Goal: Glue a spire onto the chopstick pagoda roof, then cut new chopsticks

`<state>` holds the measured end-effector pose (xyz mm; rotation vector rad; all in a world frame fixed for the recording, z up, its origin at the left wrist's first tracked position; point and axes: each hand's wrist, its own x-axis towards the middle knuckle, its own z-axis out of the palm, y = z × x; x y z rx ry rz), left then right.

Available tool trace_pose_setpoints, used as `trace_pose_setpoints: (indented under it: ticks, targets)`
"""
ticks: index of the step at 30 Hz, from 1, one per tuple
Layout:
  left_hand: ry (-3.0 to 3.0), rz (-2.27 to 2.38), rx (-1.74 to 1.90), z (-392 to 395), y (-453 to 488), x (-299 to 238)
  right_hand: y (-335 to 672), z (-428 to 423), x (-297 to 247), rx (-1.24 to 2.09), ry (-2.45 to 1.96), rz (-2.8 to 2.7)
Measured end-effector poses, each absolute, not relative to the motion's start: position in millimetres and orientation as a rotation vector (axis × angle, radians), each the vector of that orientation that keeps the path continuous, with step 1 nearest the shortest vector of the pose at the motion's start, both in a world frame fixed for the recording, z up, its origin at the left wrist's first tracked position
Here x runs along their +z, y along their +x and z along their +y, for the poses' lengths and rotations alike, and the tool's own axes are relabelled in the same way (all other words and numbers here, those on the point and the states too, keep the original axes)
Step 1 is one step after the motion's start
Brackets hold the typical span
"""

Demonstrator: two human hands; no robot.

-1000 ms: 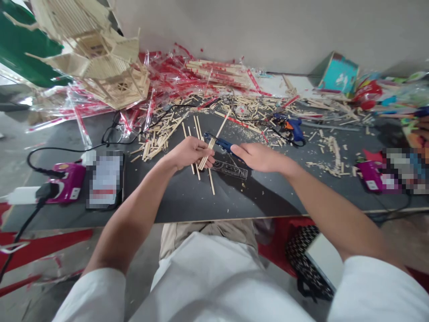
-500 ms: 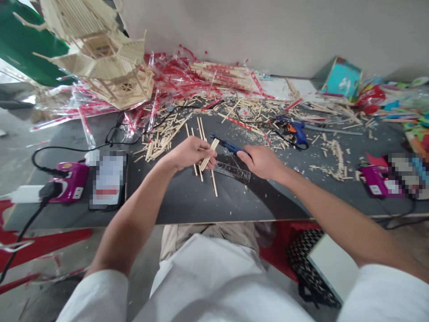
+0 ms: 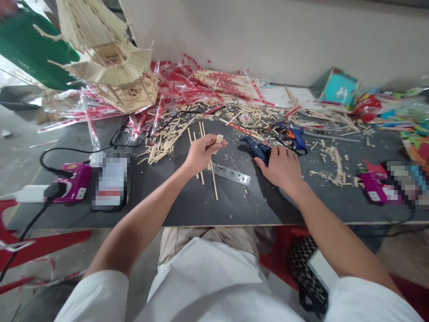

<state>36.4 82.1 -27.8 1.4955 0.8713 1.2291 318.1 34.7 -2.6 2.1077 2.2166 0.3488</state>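
Popsicle-stick pagoda model [image 3: 110,74] standing several tiers high, far left behind the table [image 3: 187,210]; short cut sticks [image 3: 219,139] pinched in the left hand [image 3: 203,154]; right hand [image 3: 281,167] open, empty, touching a blue glue gun [image 3: 258,150].

Left hand [image 3: 203,154] pinching wooden craft sticks [image 3: 218,139], right hand [image 3: 279,167] on blue glue gun [image 3: 259,150], ruler [image 3: 229,174] between them

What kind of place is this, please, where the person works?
Probably a small craft workshop for stick models: a large stick-built pagoda-like model, a blue glue gun, and wooden sticks scattered across a dark worktable.
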Motion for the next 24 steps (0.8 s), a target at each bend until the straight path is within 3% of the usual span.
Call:
trace_pose_setpoints:
  ticks: [10,17,24]
  targets:
    - [1.557,0.917,1.156,88,33,-36,270,110,24,0.143,1.939,2.752]
    - [1.686,1.001,1.072,85,28,-24,236,197,18,0.033,1.632,2.775]
    - [1.831,1.097,1.006,85,26,-21,236,208,11,0.102,1.510,2.819]
